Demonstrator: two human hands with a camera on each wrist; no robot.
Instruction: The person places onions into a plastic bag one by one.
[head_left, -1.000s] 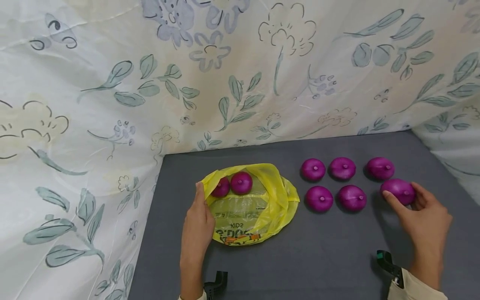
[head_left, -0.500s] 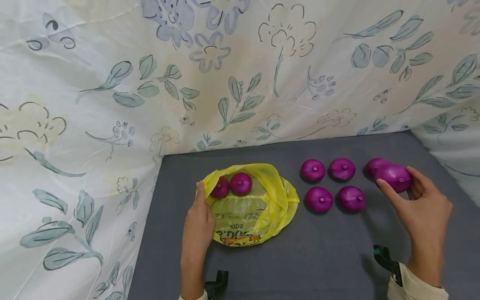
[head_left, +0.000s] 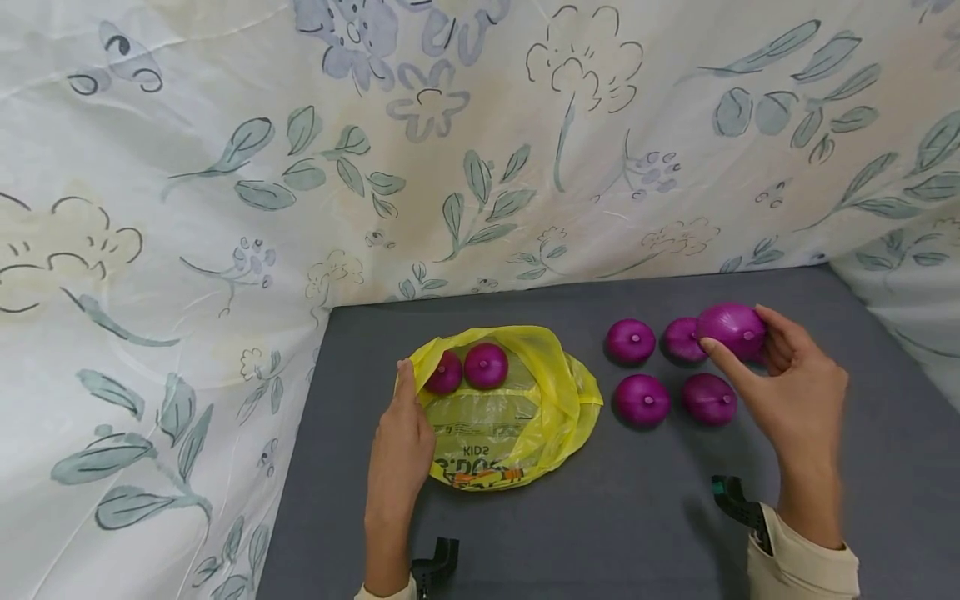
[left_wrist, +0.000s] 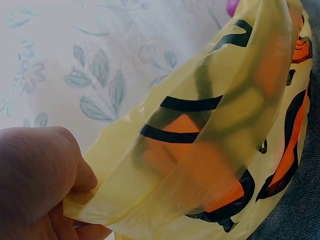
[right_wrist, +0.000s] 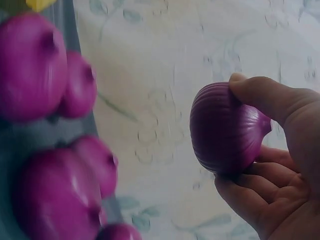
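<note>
A yellow plastic bag (head_left: 558, 400) lies with its mouth spread, two red onions (head_left: 486, 365) inside near its back. My left hand (head_left: 402, 446) pinches the bag's left rim; the left wrist view shows the thin plastic (left_wrist: 120, 195) between thumb and fingers. Above the table my right hand (head_left: 798, 392) holds another red onion (head_left: 731, 327) between thumb and fingertips. Its ridged skin and pointed end show in the right wrist view, where the held onion (right_wrist: 225, 132) is apart from the others. In the head view it partly covers an onion behind (head_left: 681, 340).
Several more onions stand on the dark grey table (head_left: 570, 533) right of the bag, among them a front-left onion (head_left: 642, 400) and a front-right onion (head_left: 708, 398). A floral cloth (head_left: 480, 167) hangs behind the table and along its sides.
My right hand has raised the onion off the table and carried it leftward, over the back-row onions. The left hand stays at the bag's rim.
</note>
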